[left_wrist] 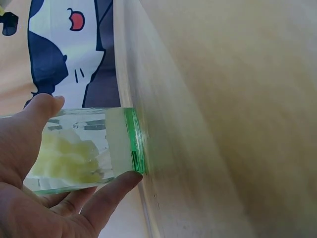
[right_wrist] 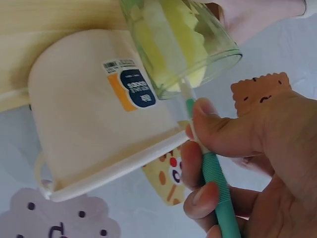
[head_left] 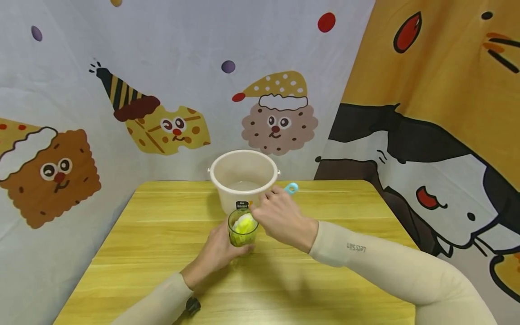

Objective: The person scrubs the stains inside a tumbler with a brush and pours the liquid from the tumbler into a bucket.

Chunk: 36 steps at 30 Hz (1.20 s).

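My left hand (head_left: 218, 248) grips a clear greenish glass (left_wrist: 117, 144) over the table, fingers round its side. In the left wrist view, the glass's thick green base points toward the tabletop. Inside the glass sits the yellow-and-white sponge head (head_left: 245, 223) of a cup brush. My right hand (head_left: 284, 217) holds the brush by its ribbed teal handle (right_wrist: 217, 183), thumb and fingers wrapped along it. The handle's light blue looped end (head_left: 291, 188) sticks out behind the right hand in the head view. The glass rim faces up near the right hand.
A cream bucket (head_left: 222, 195) with a dark label and side handle knobs stands just beyond the glass, at the table's far edge. The wood-grain table (head_left: 150, 253) lies under both arms. A cartoon-printed curtain (head_left: 183, 54) hangs behind. A small dark object (head_left: 192, 306) is by the left sleeve.
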Each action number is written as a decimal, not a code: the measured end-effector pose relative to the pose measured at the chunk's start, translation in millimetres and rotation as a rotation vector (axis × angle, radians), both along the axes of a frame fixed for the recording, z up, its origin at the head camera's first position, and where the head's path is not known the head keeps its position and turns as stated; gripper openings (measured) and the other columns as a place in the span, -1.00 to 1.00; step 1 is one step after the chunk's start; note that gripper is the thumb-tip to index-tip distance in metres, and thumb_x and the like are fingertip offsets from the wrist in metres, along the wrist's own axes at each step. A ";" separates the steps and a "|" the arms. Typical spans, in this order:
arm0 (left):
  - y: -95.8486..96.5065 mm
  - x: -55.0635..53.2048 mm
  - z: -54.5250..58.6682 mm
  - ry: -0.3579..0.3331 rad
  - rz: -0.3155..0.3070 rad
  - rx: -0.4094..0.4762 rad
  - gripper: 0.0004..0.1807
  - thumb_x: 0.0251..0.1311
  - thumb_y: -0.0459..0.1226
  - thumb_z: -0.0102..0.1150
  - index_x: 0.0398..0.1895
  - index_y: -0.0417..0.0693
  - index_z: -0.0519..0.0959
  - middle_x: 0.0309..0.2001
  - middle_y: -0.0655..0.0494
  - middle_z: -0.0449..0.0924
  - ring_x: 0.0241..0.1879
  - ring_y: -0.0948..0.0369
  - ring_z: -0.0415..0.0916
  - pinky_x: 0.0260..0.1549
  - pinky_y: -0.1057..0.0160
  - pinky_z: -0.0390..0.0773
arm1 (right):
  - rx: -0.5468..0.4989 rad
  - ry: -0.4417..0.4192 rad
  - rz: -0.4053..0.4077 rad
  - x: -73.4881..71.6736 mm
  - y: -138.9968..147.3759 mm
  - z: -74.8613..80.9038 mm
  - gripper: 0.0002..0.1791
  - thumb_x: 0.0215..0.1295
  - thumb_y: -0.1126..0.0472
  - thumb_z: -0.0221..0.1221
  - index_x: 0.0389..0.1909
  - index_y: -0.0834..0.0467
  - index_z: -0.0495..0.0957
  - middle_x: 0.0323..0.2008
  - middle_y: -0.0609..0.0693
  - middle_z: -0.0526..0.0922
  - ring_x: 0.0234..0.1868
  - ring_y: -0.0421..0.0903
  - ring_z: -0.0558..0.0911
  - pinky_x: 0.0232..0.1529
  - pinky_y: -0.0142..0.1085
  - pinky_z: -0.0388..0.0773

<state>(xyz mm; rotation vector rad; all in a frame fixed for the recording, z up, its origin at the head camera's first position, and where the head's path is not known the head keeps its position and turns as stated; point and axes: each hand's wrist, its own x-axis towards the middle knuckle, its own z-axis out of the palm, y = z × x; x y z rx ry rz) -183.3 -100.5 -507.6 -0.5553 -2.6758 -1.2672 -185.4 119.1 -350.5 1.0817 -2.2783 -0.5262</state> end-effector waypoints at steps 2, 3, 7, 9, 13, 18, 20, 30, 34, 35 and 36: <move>-0.4 -0.2 0.3 -0.004 0.000 -0.001 0.09 0.15 -0.01 0.86 0.69 -0.02 0.44 0.31 0.02 0.80 0.30 0.00 0.78 0.32 -0.18 0.80 | 0.018 0.008 0.008 0.8 -3.5 2.8 -0.87 0.33 0.21 0.59 -0.27 -0.10 0.86 -0.29 0.00 0.89 -0.24 -0.06 0.83 -0.13 -0.26 0.64; -0.5 -0.1 0.4 -0.006 0.000 0.001 0.10 0.15 0.00 0.86 0.69 -0.02 0.44 0.31 0.02 0.80 0.30 -0.01 0.77 0.32 -0.19 0.80 | 0.026 0.012 0.013 0.8 -5.2 3.7 -0.86 0.34 0.22 0.59 -0.30 -0.10 0.85 -0.32 -0.01 0.88 -0.27 -0.07 0.82 -0.15 -0.26 0.62; -0.3 -0.2 1.3 -0.010 -0.006 0.000 0.11 0.14 0.01 0.86 0.70 -0.04 0.43 0.32 0.01 0.80 0.31 -0.01 0.77 0.33 -0.20 0.78 | 0.047 0.021 0.023 1.4 -10.2 7.8 -0.80 0.35 0.23 0.58 -0.39 -0.12 0.80 -0.43 -0.06 0.82 -0.36 -0.10 0.77 -0.19 -0.29 0.56; 0.3 0.0 1.5 -0.011 -0.005 -0.003 0.12 0.14 0.01 0.86 0.70 -0.05 0.44 0.32 0.00 0.80 0.31 -0.01 0.77 0.34 -0.19 0.78 | 0.057 0.025 0.026 1.0 -11.5 8.9 -0.77 0.35 0.22 0.58 -0.43 -0.13 0.79 -0.46 -0.08 0.80 -0.38 -0.10 0.74 -0.19 -0.29 0.53; 0.8 0.8 1.8 -0.007 -0.001 -0.006 0.10 0.13 -0.02 0.87 0.69 -0.01 0.44 0.35 -0.01 0.79 0.35 -0.04 0.76 0.37 -0.21 0.78 | 0.082 0.031 0.030 -2.0 -13.5 10.2 -0.76 0.37 0.17 0.58 -0.46 -0.15 0.78 -0.48 -0.10 0.81 -0.41 -0.12 0.71 -0.19 -0.29 0.47; 0.1 1.3 2.0 0.008 -0.007 -0.007 0.08 0.15 -0.02 0.86 0.69 0.05 0.43 0.38 -0.01 0.78 0.37 -0.05 0.76 0.39 -0.23 0.78 | 0.102 0.019 0.037 -6.1 -15.0 12.1 -0.74 0.36 0.17 0.56 -0.48 -0.17 0.76 -0.49 -0.11 0.80 -0.41 -0.11 0.70 -0.16 -0.26 0.45; -0.2 1.3 2.1 0.021 -0.013 -0.007 0.07 0.17 -0.03 0.85 0.69 0.05 0.42 0.38 0.00 0.78 0.35 -0.04 0.77 0.37 -0.22 0.79 | 0.109 0.021 0.046 -7.1 -15.1 13.1 -0.73 0.36 0.17 0.56 -0.49 -0.18 0.75 -0.51 -0.11 0.78 -0.42 -0.10 0.68 -0.16 -0.26 0.45; 1.1 1.1 3.0 0.037 -0.017 -0.020 0.09 0.17 -0.06 0.86 0.71 0.04 0.40 0.39 0.02 0.76 0.36 -0.03 0.76 0.38 -0.23 0.78 | 0.165 0.005 0.115 -9.9 -12.5 19.6 -0.79 0.38 0.12 0.55 -0.41 -0.22 0.78 -0.44 -0.17 0.84 -0.35 -0.09 0.74 -0.07 -0.22 0.45; 1.3 0.8 2.4 0.031 -0.015 -0.031 0.10 0.15 -0.04 0.87 0.70 0.03 0.41 0.37 0.02 0.77 0.35 -0.03 0.75 0.40 -0.24 0.77 | 0.190 0.011 0.152 -9.1 -12.8 21.0 -0.85 0.37 0.10 0.57 -0.35 -0.22 0.82 -0.38 -0.17 0.87 -0.28 -0.09 0.78 -0.04 -0.22 0.45; 1.3 0.7 2.4 0.030 -0.015 -0.033 0.10 0.15 -0.04 0.87 0.70 0.03 0.41 0.37 0.02 0.77 0.35 -0.03 0.75 0.40 -0.24 0.76 | 0.197 0.017 0.161 -9.1 -13.1 21.1 -0.87 0.38 0.09 0.57 -0.33 -0.21 0.83 -0.36 -0.18 0.88 -0.27 -0.09 0.79 -0.03 -0.22 0.44; 1.4 0.6 2.7 0.026 -0.015 -0.032 0.10 0.15 -0.04 0.87 0.70 0.03 0.42 0.36 0.03 0.77 0.34 -0.02 0.76 0.40 -0.24 0.76 | 0.207 0.027 0.168 -9.0 -13.3 21.5 -0.88 0.39 0.08 0.58 -0.32 -0.21 0.84 -0.35 -0.18 0.89 -0.25 -0.09 0.79 -0.02 -0.23 0.44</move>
